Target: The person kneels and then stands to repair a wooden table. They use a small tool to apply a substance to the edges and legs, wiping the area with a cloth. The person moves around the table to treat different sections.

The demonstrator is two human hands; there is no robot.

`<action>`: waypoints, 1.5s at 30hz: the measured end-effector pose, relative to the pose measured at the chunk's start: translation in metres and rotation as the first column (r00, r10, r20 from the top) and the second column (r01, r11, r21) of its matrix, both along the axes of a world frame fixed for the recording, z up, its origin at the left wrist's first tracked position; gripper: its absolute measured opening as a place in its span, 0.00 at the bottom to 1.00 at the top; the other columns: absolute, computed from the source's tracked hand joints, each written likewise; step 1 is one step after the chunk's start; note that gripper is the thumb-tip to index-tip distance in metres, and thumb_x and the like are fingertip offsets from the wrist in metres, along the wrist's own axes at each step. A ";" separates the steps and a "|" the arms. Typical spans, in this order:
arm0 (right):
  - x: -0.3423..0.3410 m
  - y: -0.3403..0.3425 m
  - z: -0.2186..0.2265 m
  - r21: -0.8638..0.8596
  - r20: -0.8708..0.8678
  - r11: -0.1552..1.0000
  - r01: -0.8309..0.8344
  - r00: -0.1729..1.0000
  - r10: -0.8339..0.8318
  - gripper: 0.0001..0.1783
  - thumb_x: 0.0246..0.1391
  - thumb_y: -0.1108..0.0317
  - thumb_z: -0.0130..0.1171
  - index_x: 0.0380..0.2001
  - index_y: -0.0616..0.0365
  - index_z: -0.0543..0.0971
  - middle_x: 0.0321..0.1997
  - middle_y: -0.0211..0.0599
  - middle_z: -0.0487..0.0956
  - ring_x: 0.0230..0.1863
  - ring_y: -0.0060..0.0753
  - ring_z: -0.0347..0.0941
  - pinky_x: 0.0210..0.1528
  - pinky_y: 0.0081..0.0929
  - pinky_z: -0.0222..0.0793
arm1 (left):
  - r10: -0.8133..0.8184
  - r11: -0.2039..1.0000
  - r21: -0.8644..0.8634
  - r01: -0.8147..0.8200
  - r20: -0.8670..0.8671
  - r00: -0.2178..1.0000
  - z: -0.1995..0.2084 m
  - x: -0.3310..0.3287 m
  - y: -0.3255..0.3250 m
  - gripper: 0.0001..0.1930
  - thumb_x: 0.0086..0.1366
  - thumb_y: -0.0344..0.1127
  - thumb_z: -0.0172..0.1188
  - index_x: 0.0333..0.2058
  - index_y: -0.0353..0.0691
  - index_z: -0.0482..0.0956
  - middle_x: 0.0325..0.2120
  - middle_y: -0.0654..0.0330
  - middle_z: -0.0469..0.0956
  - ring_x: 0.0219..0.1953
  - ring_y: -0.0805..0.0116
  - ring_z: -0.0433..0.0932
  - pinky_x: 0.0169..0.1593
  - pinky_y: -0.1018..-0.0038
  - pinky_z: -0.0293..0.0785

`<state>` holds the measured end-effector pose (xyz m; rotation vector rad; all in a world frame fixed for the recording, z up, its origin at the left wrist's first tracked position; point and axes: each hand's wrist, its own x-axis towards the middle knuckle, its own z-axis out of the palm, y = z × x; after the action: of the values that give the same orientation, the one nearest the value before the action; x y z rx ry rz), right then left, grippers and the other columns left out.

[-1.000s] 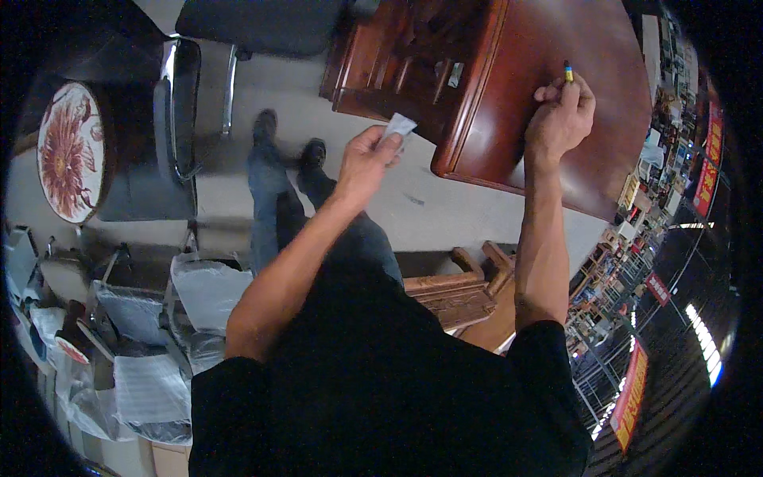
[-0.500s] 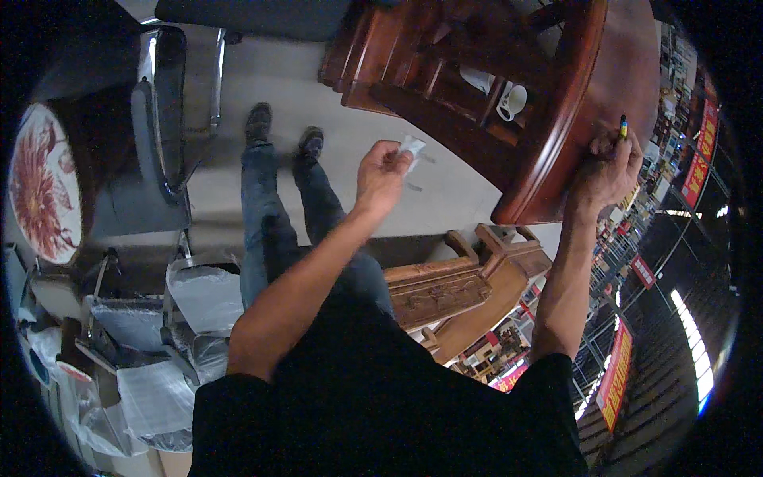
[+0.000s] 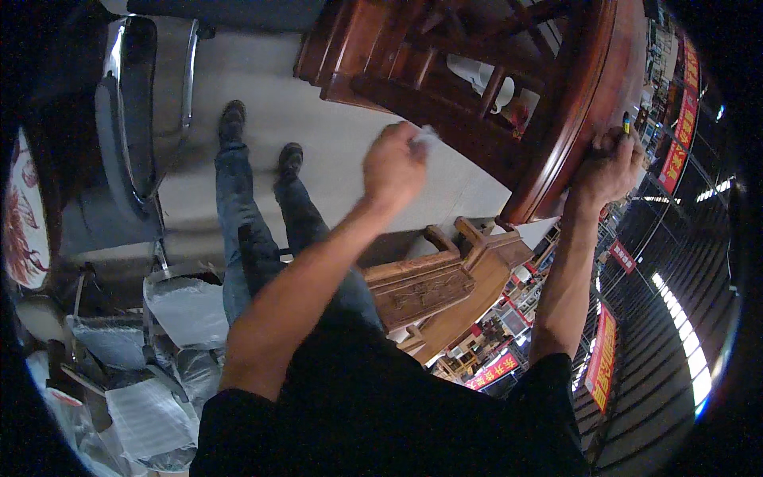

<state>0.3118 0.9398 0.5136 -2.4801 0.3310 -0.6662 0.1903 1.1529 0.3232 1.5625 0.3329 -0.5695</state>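
My left hand (image 3: 395,168), blurred by motion, is closed on a crumpled piece of white tissue (image 3: 427,136). It hangs in front of a dark red-brown wooden table (image 3: 534,184) with a thick rounded edge. Over the table's top at the right, my right hand (image 3: 610,168) is closed around a small slim cylinder (image 3: 626,124) with a yellow band and a dark tip. Most of that cylinder is hidden by the fingers, so its kind cannot be told. Whether the right hand touches the tabletop is unclear.
White vessel-like items (image 3: 502,94) show through the table's open frame. A carved brown wooden bench (image 3: 421,290) stands nearby. Dark chairs with metal legs (image 3: 119,159) and plastic-wrapped chairs (image 3: 187,306) fill the left, beside a round flower-patterned seat or disc (image 3: 27,211). Red banners (image 3: 602,358) hang at right.
My left hand has moved slightly right and turned, with the tissue still in it. My right hand stays at the tabletop with the cylinder. The view has shifted a little.
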 end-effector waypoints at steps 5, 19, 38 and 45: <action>0.000 0.012 0.004 -0.309 -0.034 0.951 0.026 0.999 -0.038 0.11 0.64 0.66 0.56 0.34 0.65 0.78 0.35 0.34 0.80 0.26 0.27 0.74 0.30 0.25 0.71 | 0.309 0.930 -0.133 -0.341 -0.212 0.927 -0.011 -0.018 0.006 0.10 0.65 0.37 0.67 0.38 0.37 0.80 0.27 0.58 0.79 0.30 0.72 0.75 0.37 0.72 0.74; -0.001 0.033 0.004 -0.036 -0.052 0.999 -0.032 0.998 0.030 0.11 0.68 0.67 0.53 0.44 0.65 0.78 0.31 0.30 0.76 0.28 0.18 0.68 0.31 0.19 0.65 | 0.009 0.996 0.088 0.009 -0.205 0.979 -0.077 -0.089 0.027 0.10 0.66 0.37 0.60 0.40 0.38 0.76 0.32 0.46 0.80 0.36 0.44 0.80 0.42 0.55 0.76; 0.078 0.161 0.004 0.377 -0.924 0.166 -0.911 -0.356 0.142 0.09 0.48 0.76 0.67 0.36 0.62 0.83 0.38 0.45 0.84 0.42 0.49 0.81 0.45 0.40 0.76 | 0.486 0.869 0.087 -0.487 -0.334 0.807 -0.162 -0.134 0.018 0.11 0.67 0.38 0.62 0.36 0.35 0.77 0.26 0.55 0.80 0.28 0.64 0.77 0.37 0.68 0.73; 0.096 0.180 -0.014 0.473 -0.857 0.262 -0.841 -0.509 -0.088 0.08 0.54 0.72 0.67 0.38 0.62 0.83 0.37 0.46 0.84 0.41 0.46 0.82 0.44 0.38 0.75 | 0.682 0.680 -0.003 -0.733 -0.365 0.634 -0.154 -0.153 -0.071 0.13 0.68 0.39 0.63 0.40 0.33 0.78 0.29 0.54 0.80 0.30 0.64 0.78 0.37 0.68 0.73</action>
<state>0.4075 1.1195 0.4993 -2.3484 -1.1068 2.3046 0.0371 1.0819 0.1693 1.0423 1.0984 -0.2105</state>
